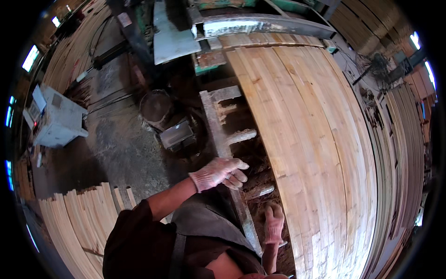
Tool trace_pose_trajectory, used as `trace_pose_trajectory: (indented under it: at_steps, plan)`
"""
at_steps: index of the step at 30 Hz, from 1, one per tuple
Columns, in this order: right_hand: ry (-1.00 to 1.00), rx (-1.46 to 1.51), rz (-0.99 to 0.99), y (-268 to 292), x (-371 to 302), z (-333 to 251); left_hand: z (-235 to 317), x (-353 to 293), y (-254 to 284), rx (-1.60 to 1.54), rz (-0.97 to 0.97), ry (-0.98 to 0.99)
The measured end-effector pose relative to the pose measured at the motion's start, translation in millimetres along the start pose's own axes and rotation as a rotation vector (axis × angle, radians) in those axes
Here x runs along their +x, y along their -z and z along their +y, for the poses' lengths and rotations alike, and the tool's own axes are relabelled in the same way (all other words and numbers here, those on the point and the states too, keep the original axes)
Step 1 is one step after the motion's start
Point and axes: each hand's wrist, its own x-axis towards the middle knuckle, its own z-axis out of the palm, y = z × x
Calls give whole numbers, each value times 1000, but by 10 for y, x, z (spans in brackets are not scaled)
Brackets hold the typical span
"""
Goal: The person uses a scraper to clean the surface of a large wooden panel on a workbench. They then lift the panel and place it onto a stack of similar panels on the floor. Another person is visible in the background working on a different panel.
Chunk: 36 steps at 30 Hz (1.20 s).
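Note:
My left hand (219,174), in a pale pinkish work glove, hovers over the metal frame (218,123) left of a wide wooden panel (302,130). Its fingers are loosely bent and a little apart, and nothing shows in them. Lower down, my right hand (274,223) wears a matching glove and sits close beside the panel's left edge. Its fingers are curled in; whatever they may hold is hidden. The panel consists of long light-brown strips laid side by side, with thin dark seams. It slopes away from me toward the machine.
Rusty crossbars (241,136) stick out from the frame. Beyond the panel stands a machine with a metal beam (265,25). A bucket (156,107) and a metal box (176,134) stand left. Stacked wood strips (79,218) lie lower left; long boards (395,153) line the right. A pale cabinet (60,118) stands far left.

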Motion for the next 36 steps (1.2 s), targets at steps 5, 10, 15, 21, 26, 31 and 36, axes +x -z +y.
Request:
trace_pose_trajectory:
  at_steps: [5, 10, 15, 21, 26, 31, 36]
  plan:
    - [-21, -61, -134, -585, 408, -731, -183, -676, 899, 61, 403, -137]
    - [130, -306, -349, -1341, 1072, -1211, -1167, -1150, 2316, -183, 795, 24]
    - [380, -438, -351, -2292, 2020, -2041, -3007, -2052, 3355, -636, 1183, 60]
    - [555, -682, -174, -3265, 3794, -2766, -3650, -2902, 3129, -993, 993, -49]
    - [474, -805, -152, -3912, 4858, -3341, -3561, -2825, 2562, -859, 1212, -51]
    - [526, -1084, 37, -4284, 5354, -3325, -3233, -2350, 2391, -661, 1249, 59]
    - [722, -1166, -32, -4305, 5170, -3344, -3083, -2432, 2087, -370, 1237, 76]
